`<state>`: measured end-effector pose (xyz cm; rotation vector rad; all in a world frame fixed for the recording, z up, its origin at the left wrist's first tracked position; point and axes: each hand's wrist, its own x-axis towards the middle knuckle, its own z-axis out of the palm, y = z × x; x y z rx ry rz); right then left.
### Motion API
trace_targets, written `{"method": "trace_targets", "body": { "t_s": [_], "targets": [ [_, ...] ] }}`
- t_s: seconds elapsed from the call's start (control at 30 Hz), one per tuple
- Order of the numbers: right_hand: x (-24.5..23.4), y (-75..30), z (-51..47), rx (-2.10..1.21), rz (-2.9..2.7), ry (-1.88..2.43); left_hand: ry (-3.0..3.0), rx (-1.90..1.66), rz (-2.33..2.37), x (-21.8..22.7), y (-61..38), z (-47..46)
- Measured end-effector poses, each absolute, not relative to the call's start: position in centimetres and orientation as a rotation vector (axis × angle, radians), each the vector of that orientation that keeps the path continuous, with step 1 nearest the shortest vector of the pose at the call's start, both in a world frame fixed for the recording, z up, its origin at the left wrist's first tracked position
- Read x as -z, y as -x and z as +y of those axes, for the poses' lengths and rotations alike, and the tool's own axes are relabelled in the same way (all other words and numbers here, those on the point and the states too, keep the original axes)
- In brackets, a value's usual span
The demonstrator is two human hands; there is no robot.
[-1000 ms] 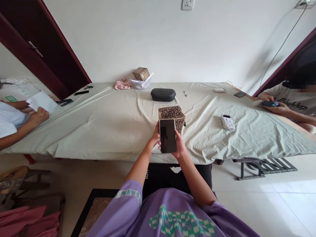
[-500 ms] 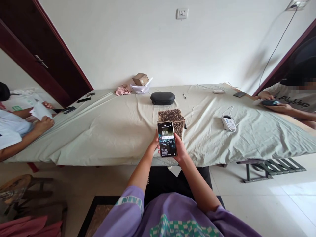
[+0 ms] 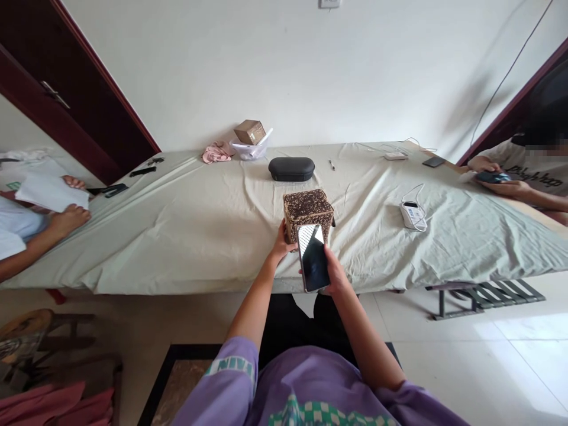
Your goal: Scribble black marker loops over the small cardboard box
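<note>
A smartphone (image 3: 314, 266) with a dark screen and a bright reflection at its top is in my right hand (image 3: 338, 275), whose fingers are closed round its right edge and back. My left hand (image 3: 280, 244) is at the lower left corner of a brown, black-patterned box-shaped case (image 3: 307, 204), fingers along its side and thumb across its front. The case rests on the cloth-covered table (image 3: 213, 236), partly hidden behind the phone. A small dark tab shows on its right side.
Behind the case lies a black oblong case (image 3: 291, 169), with a pen (image 3: 332, 165) to its right. A cardboard box (image 3: 249, 132) sits in a plastic bowl by a pink cloth (image 3: 218, 152). A white device (image 3: 413, 215) with a cable lies right. People sit at both ends.
My left hand has left the phone and moved up to the patterned case. The phone has shifted right and tilted in my right hand, and its lit screen has gone dark.
</note>
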<state>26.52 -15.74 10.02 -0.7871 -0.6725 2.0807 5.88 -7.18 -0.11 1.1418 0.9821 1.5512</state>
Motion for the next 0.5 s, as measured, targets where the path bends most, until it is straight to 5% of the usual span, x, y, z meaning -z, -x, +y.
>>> {"method": "trace_targets", "body": {
  "t_s": [0.2,0.33,0.5],
  "targets": [
    [-7.8,-33.0,-11.7,-1.393,-0.690,1.095,-1.175,-1.521,1.099,0.6,-5.4,-7.2],
    [-5.3,-37.2,-8.5,-0.909,-1.067,1.670,-1.228,-1.507,1.130,0.4,-5.2,-7.3],
    [-3.2,-38.2,-6.1,-0.834,-1.231,1.836,-1.179,-1.507,1.127,0.4,-5.4,-7.4]
  ]
}}
